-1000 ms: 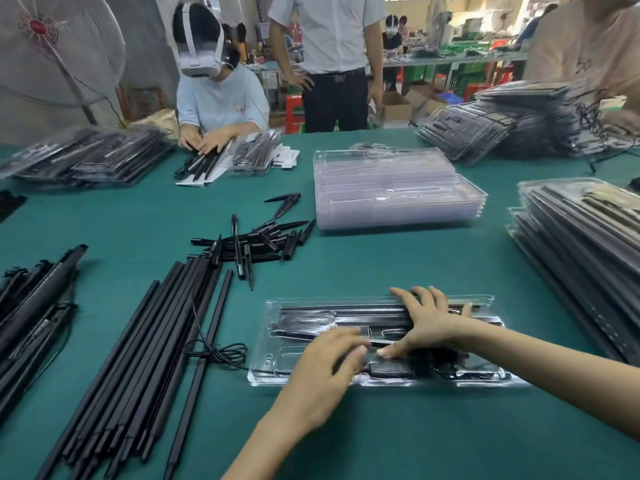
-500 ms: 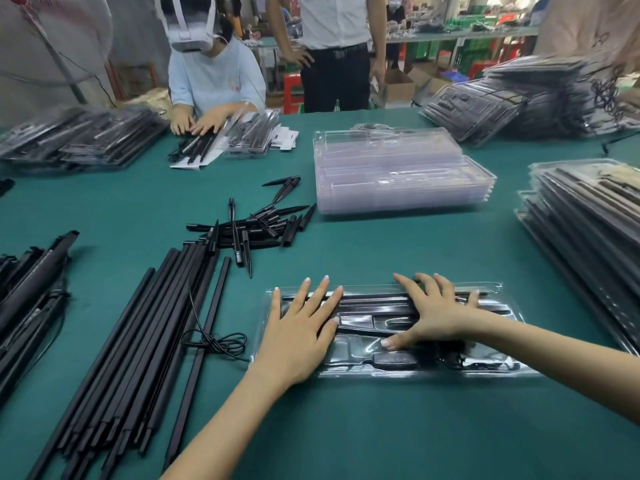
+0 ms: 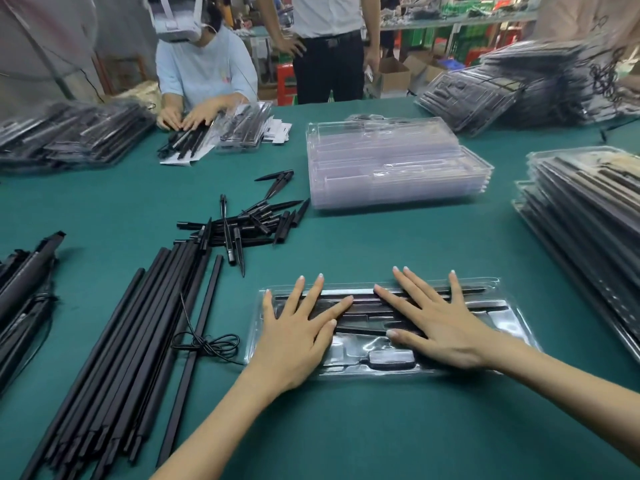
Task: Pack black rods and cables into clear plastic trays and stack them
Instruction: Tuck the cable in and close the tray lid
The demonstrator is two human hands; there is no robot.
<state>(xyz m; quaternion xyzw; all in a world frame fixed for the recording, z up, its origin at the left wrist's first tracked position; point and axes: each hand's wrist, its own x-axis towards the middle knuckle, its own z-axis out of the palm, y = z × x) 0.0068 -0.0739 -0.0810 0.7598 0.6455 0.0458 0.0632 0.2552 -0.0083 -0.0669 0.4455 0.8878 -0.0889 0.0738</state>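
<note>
While both hands press flat on it, the green counter (image 3: 346, 427) carries everything else. Far centre: stack of empty clear trays (image 3: 394, 164). Right edge: tall stack of packed trays (image 3: 588, 216), more packed trays (image 3: 485, 84) far right and another pile (image 3: 69, 133) far left. Near left: long black rods (image 3: 128, 358) lying in a bundle, a coiled cable (image 3: 207, 344) just beside them, touching the rightmost rod. Short black pointed pieces (image 3: 249, 223) scattered centre-left. Near centre: clear closed tray (image 3: 512, 323) holding black rods and a small black block. Left hand (image 3: 298, 337) open, fingers spread straight on the tray's left part. Right hand (image 3: 440, 320) open, fingers spread on the right part. Far side: seated person (image 3: 204, 71) with hands on rods, standing person (image 3: 329, 46) behind.
</note>
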